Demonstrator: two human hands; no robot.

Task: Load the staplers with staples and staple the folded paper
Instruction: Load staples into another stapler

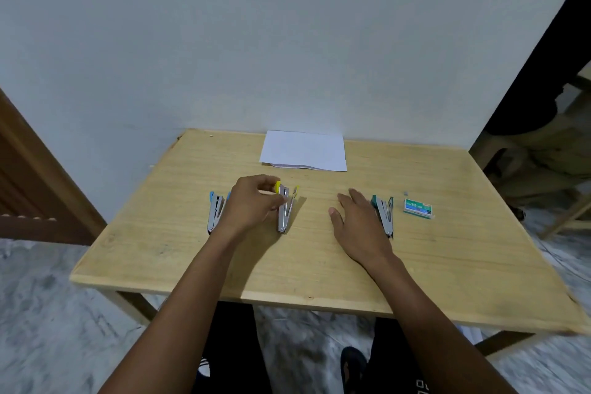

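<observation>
Wooden table [447, 265]: left hand [252, 205] pinches the yellow stapler [283, 221], hinge toward the person; right hand [358, 224] lies flat.

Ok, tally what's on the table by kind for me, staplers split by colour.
Staplers: 3 (blue stapler, yellow stapler, green stapler)
Staple box: 1
Folded paper: 1
Small grey bit: 1, behind the box, too small to identify
Total: 6
</observation>
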